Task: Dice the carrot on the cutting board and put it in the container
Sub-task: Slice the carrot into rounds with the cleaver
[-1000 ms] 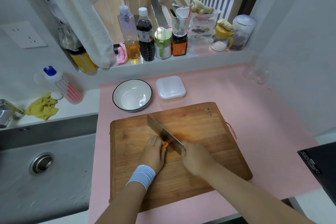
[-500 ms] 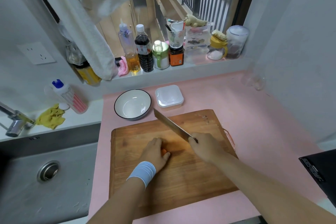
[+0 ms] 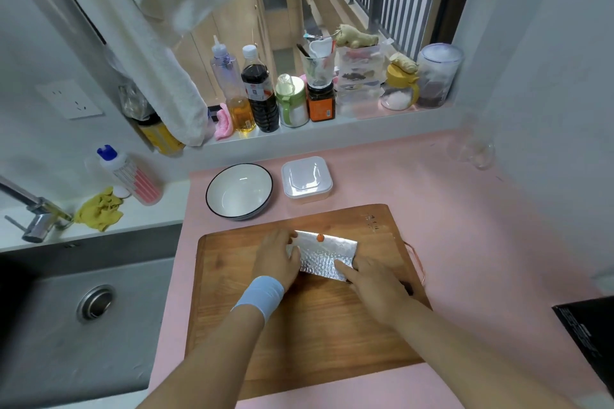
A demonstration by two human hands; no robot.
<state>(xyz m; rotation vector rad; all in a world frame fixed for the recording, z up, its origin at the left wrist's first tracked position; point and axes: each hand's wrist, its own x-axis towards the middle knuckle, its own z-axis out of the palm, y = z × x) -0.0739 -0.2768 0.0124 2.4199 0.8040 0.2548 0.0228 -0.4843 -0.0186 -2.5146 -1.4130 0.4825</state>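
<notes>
Now: cleaver (image 3: 327,257) flat on cutting board (image 3: 299,325); right hand (image 3: 375,282) grips its handle, forefinger stretched along blade. Left hand (image 3: 274,257) palm-down at blade's left end, grasp unclear. Carrot bit (image 3: 320,237) on blade's far edge

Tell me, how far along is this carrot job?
Done: hard to say; only one small carrot bit shows, on the flat-lying knife. In hand: the right hand grips the knife, the left hand touches its blade. Left: the bowl is empty and the container is lidded, so nothing is in yet.

No legible text, stamp (image 3: 372,222) on cutting board (image 3: 299,325) and bottle label (image 3: 255,92) too blurred
</notes>
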